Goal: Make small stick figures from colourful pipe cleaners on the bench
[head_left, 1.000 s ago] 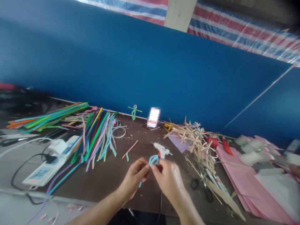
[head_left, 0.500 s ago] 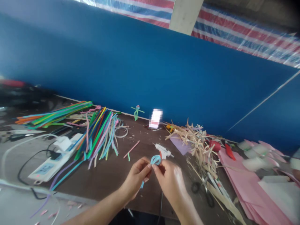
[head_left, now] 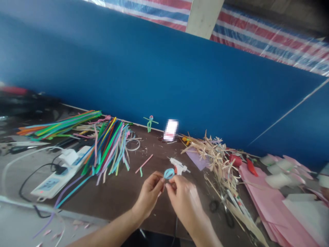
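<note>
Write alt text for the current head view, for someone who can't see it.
A person's left hand and right hand hold a light-blue coil above a dark table, with a white glue gun lying just beyond. Colourful strips and a power strip lie at left; pale straw-like pieces and pink sheets at right.

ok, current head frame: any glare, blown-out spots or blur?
Head view: bright upright panel at the back is washed out white and pixelated; striped sheeting shows pale streaks of shine, and the right hand a highlight; dark pile at far left is smeared; light blue coil stays readable, its fine strands soft.
</note>
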